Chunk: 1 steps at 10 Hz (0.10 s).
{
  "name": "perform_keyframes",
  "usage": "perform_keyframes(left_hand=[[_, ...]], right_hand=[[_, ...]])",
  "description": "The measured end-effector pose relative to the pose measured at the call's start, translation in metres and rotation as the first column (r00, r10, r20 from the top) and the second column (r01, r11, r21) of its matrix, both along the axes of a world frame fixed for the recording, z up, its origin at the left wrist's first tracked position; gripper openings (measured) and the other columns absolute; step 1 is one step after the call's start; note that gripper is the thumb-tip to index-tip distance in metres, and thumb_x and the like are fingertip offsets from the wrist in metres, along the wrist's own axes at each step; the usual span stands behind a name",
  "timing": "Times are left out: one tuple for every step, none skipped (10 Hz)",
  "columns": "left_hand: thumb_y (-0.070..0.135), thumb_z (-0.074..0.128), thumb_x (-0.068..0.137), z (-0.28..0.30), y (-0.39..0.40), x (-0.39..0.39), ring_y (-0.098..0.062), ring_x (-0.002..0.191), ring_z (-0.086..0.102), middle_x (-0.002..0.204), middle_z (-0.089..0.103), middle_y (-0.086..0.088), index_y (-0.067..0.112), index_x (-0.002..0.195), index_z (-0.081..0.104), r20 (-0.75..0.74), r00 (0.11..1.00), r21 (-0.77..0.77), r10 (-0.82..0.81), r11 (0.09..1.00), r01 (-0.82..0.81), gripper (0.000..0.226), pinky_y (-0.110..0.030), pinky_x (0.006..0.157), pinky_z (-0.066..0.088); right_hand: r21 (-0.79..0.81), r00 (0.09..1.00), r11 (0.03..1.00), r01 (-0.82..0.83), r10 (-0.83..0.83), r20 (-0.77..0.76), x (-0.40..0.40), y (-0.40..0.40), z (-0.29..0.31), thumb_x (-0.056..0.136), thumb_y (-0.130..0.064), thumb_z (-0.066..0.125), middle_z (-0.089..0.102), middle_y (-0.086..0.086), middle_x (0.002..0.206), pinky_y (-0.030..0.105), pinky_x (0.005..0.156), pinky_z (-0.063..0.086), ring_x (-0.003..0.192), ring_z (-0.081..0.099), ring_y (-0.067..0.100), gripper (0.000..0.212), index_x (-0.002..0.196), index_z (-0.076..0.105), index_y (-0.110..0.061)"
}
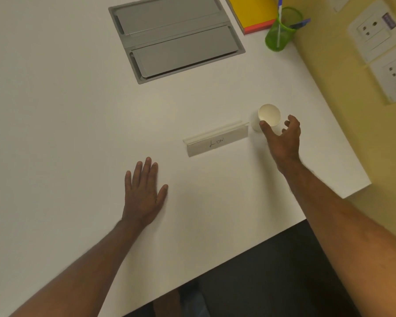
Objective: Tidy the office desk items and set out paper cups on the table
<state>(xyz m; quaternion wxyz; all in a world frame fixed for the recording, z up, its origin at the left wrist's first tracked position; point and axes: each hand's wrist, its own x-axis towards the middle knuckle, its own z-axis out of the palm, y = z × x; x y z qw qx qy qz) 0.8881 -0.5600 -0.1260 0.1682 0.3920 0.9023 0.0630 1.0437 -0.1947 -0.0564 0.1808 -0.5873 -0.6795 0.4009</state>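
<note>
**Fig. — R hand at cup, near the table's right edge**

Small white paper cup (268,116) stands upright, mouth up, on the white table (66,99) near its right edge, just beyond the right end of the clear acrylic nameplate (216,139). Right hand (284,139) is the nearer one: thumb touches cup's near wall, fingers curl round the far side w/ a gap, so grip looks loose, not clamped. Cup axis vertical. Left hand (144,193) lies flat, fingers spread, well apart toward the near edge.

One paper cup (269,115), one nameplate (217,143), two hands.
</note>
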Motion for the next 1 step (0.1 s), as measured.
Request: perform_keyframes(left_hand=[[0.057, 0.021, 0.099, 0.0102, -0.0078, -0.0048, -0.025, 0.157, 0.006, 0.170, 0.005, -0.001, 0.017, 0.161, 0.018, 0.030, 0.999, -0.007, -0.041, 0.999, 0.041, 0.074, -0.053, 0.125, 0.007]], right_hand=[[-0.022, 0.999, 1.000, 0.019, -0.018, 0.031, 0.0090, -0.0244, 0.0028, 0.079, -0.064, 0.072, 0.034, 0.007, 0.156, 0.044, 0.117, 0.038, 0.143, 0.040, 0.024, 0.102, 0.155, 0.027, -0.014]])
